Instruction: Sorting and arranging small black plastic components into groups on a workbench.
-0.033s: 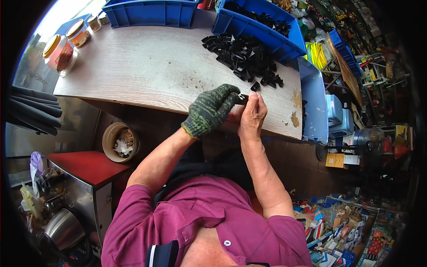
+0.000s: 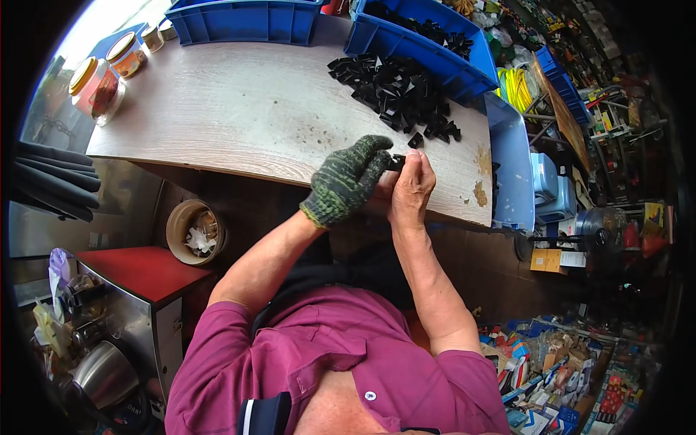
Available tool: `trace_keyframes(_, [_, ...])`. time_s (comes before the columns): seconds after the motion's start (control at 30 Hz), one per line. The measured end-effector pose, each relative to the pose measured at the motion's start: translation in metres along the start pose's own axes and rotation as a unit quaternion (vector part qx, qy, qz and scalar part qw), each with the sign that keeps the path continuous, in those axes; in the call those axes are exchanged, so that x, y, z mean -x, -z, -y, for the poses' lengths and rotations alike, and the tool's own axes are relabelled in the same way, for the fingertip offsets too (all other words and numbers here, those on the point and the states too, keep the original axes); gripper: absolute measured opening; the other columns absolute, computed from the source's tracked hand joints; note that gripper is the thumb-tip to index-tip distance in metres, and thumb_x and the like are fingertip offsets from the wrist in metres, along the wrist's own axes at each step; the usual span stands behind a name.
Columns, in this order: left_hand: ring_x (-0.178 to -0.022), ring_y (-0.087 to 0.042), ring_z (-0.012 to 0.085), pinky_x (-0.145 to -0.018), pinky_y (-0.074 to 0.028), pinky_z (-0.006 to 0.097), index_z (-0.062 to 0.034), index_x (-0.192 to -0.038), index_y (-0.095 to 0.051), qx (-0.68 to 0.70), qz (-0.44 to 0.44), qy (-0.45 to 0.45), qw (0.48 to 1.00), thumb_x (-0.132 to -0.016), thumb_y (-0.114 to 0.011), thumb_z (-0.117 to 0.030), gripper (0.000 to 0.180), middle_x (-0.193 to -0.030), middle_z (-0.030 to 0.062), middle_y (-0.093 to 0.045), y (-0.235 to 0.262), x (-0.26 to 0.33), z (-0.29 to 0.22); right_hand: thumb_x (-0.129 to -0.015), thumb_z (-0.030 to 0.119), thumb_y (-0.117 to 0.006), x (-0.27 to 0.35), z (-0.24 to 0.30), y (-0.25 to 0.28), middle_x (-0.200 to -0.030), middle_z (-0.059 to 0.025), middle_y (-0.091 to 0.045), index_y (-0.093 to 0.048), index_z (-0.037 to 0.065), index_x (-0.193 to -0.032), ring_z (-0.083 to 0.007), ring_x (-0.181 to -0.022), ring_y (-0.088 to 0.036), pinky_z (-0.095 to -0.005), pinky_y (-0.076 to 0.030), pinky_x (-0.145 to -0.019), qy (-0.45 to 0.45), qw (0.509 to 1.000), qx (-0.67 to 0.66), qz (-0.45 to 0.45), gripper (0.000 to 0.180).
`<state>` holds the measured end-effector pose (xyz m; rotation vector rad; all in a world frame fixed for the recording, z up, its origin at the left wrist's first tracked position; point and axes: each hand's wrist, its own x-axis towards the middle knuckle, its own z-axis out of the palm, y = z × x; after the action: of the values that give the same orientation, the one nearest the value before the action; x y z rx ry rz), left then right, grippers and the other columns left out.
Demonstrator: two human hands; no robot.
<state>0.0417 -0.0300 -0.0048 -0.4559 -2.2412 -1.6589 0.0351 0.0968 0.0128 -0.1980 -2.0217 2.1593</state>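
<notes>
My right hand (image 2: 412,185), bare, pinches a small black plastic part (image 2: 397,162) between thumb and fingers above the table's near edge. Close against it on the left is my left hand (image 2: 346,177), in a dark green-and-black knitted glove, with curled fingers and its thumb tip at the same part. The fingers hide most of the part's shape. One loose black piece (image 2: 415,140) lies just beyond my right fingertips. Behind it spreads a heap of similar angular black pieces (image 2: 399,90) on the pale wood-grain table (image 2: 217,109).
A blue crate (image 2: 442,69) of black pieces stands behind the heap; another blue crate (image 2: 246,23) is at the far edge. Jars (image 2: 94,90) line the far left. A light-blue bin (image 2: 513,174) adjoins the table's right side. A waste bucket (image 2: 174,232) stands below left.
My gloved left hand has shifted slightly right, and its forefinger and thumb look a little further apart around the black part. My right hand stays almost still.
</notes>
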Motion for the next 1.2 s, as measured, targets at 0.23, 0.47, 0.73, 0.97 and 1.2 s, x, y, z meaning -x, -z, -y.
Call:
trace_keyframes(0.23, [-0.073, -0.067, 0.0294, -0.067, -0.050, 0.040, -0.0089, -0.140, -0.049, 0.046, -0.027, 0.069, 0.996, -0.099, -0.056, -0.021, 0.043, -0.084, 0.0160, -0.068, -0.024, 0.000, -0.020, -0.097, 0.019, -0.055, -0.006, -0.011, 0.014, -0.064, 0.0064, -0.037, -0.046, 0.010, -0.072, -0.0043, -0.057, -0.033, -0.0248, -0.030, -0.050, 0.074, 0.997, -0.014, 0.003, 0.028])
trace_keyframes(0.47, [-0.073, -0.067, 0.0361, -0.066, -0.050, 0.045, -0.0073, -0.141, -0.046, 0.073, 0.007, 0.106, 0.992, -0.096, -0.061, -0.030, 0.052, -0.079, 0.0176, -0.067, -0.019, 0.003, -0.031, -0.100, 0.025, -0.056, -0.010, -0.020, 0.029, -0.074, 0.0083, -0.041, -0.046, 0.013, -0.077, -0.0035, -0.068, -0.036, -0.0226, -0.033, -0.059, 0.068, 0.992, -0.053, 0.089, 0.027])
trace_keyframes(0.73, [-0.078, -0.068, 0.0264, -0.074, -0.052, 0.037, -0.0035, -0.140, -0.049, 0.145, 0.043, 0.108, 0.983, -0.099, -0.057, -0.020, 0.044, -0.090, 0.0130, -0.070, -0.007, 0.013, -0.019, -0.099, 0.023, -0.051, -0.027, 0.018, 0.055, -0.049, -0.0041, -0.047, -0.055, 0.008, -0.077, -0.0134, -0.035, -0.044, -0.0435, -0.058, -0.043, -0.073, 0.988, -0.050, 0.128, 0.027])
trace_keyframes(0.97, [-0.095, -0.067, 0.0239, -0.085, -0.051, 0.033, -0.0011, -0.129, -0.060, 0.066, 0.018, -0.037, 0.997, -0.096, -0.062, -0.009, 0.035, -0.113, 0.0170, -0.069, -0.023, 0.013, -0.015, -0.092, 0.035, -0.054, -0.119, 0.098, 0.131, -0.049, -0.0063, -0.039, -0.048, 0.002, -0.085, -0.0213, -0.042, -0.053, -0.0394, -0.057, -0.042, 0.056, 0.916, -0.149, -0.368, 0.034])
trace_keyframes(1.2, [-0.093, -0.070, 0.0241, -0.080, -0.054, 0.034, -0.0035, -0.127, -0.062, 0.038, 0.041, 0.000, 0.998, -0.093, -0.066, -0.010, 0.034, -0.105, 0.0145, -0.071, -0.024, 0.013, -0.017, -0.088, 0.029, -0.068, -0.072, 0.034, 0.116, -0.046, -0.0027, -0.039, -0.053, 0.004, -0.080, -0.0153, -0.037, -0.049, -0.0389, -0.058, -0.040, -0.067, 0.979, -0.032, -0.190, 0.030])
